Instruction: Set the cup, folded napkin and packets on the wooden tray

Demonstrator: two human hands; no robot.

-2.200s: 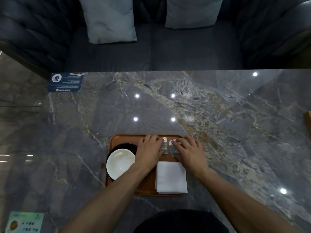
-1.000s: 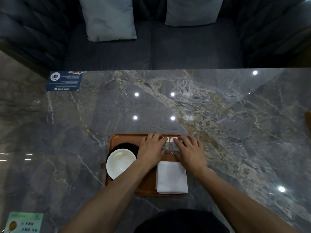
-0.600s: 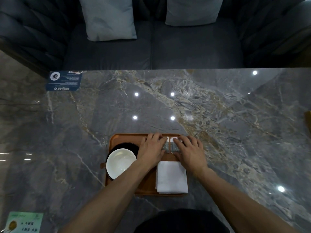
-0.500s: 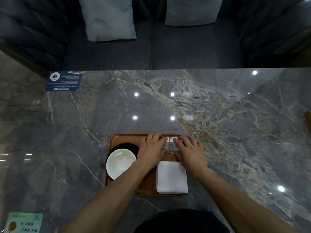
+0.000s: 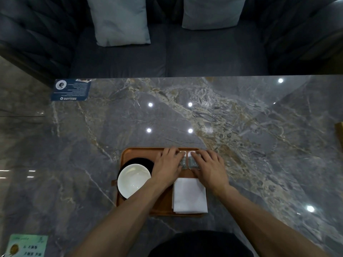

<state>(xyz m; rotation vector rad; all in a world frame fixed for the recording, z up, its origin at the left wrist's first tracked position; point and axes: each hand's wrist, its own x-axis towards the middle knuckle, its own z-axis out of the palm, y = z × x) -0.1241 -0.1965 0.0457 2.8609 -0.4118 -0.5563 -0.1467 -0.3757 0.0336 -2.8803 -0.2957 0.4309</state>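
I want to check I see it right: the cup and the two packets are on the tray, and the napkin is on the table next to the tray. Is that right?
Not quite. The head view shows the napkin lying on the tray too, near its right edge, just below the packets. The cup and the packets are on the tray, as you said.

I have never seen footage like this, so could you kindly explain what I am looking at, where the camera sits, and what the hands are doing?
No machine here: a person wears a camera on the head, looking down at their own two bare hands. On the marble table sits a wooden tray. It carries a white cup on a dark saucer at the left, a folded napkin at the right, and two small packets side by side. The left hand and right hand lie with straight fingers on the packets, apparently aligning them.
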